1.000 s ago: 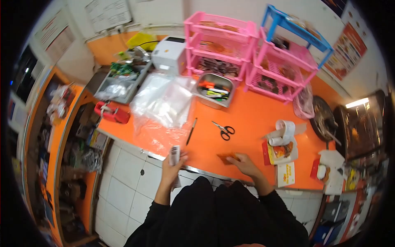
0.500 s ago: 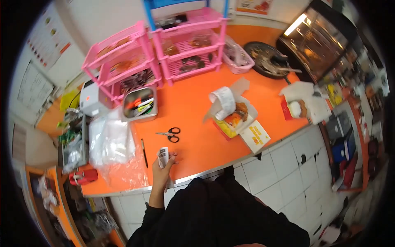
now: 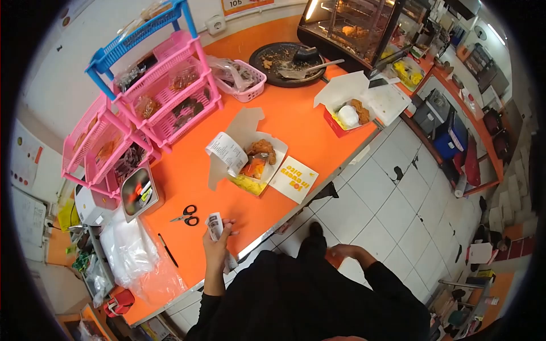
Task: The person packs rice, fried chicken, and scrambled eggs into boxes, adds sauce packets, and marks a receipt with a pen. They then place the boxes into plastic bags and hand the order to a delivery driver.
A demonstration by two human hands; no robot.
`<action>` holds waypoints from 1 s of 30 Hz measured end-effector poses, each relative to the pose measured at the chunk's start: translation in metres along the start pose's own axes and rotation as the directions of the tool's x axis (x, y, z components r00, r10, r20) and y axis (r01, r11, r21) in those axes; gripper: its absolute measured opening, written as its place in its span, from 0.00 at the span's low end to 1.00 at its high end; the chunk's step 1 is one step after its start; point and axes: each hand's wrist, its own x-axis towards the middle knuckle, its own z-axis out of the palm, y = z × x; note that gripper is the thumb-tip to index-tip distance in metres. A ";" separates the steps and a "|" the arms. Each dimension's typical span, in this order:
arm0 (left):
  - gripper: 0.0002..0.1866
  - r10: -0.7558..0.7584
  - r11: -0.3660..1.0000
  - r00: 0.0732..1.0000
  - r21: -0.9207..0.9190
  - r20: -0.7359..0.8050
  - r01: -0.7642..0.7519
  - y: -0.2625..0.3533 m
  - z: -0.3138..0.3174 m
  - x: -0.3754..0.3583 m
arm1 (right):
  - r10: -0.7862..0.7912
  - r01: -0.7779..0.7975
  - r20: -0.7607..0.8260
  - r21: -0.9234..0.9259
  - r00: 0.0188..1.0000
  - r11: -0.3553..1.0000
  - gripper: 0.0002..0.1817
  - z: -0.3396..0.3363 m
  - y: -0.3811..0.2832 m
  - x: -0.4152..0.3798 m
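Note:
My left hand (image 3: 216, 244) is closed round a printed paper slip (image 3: 215, 225) at the front edge of the orange counter (image 3: 216, 190). Black-handled scissors (image 3: 190, 216) lie just beyond it, and a dark pen (image 3: 168, 250) is to its left. My right hand (image 3: 341, 252) hangs low over the tiled floor beside my body, near a small orange-red thing whose nature I cannot make out; whether the fingers hold it is unclear. An open food box (image 3: 253, 183) with fried chicken has a curled receipt (image 3: 227, 154) on its flap and a printed card (image 3: 293, 179) beside it.
A second open box (image 3: 341, 126) stands farther right. Behind are pink racks (image 3: 170, 94), a pink basket (image 3: 250, 91), a black pan (image 3: 273, 62) and a glass display case (image 3: 352, 28). Plastic bags (image 3: 128, 250) and a metal tray (image 3: 139, 196) of markers lie left.
The view has swung to the right. My right hand has come into view at my side. My left hand still holds the paper slip near the scissors.

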 end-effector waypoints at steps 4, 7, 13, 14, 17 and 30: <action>0.11 0.008 0.989 0.991 0.147 -0.136 0.012 -0.006 -0.008 -0.020 | -0.335 0.152 -0.201 -0.606 0.920 0.781 0.38 0.004 0.097 0.106; 0.10 -0.031 0.984 0.969 0.162 -0.245 0.072 -0.013 -0.004 -0.035 | -0.518 0.317 -0.237 -0.564 0.822 0.762 0.36 0.003 0.150 0.157; 0.12 -0.089 0.981 0.978 0.156 -0.189 0.120 -0.004 0.064 -0.041 | -0.128 -0.056 -0.251 -0.616 0.959 0.786 0.31 -0.014 0.118 0.093; 0.12 -0.048 0.970 0.988 0.231 -0.148 0.082 -0.001 0.073 -0.037 | -0.132 -0.058 -0.268 -0.598 0.954 0.799 0.31 -0.019 0.138 0.088; 0.13 -0.007 0.945 0.991 0.324 -0.131 0.049 0.016 0.107 -0.023 | -0.380 0.441 -0.225 0.407 0.897 0.800 0.33 -0.008 0.263 0.138; 0.33 -0.564 0.672 0.659 0.741 0.498 0.015 -0.031 0.249 0.085 | -0.172 0.350 -0.494 0.295 0.852 0.889 0.40 -0.031 0.251 0.064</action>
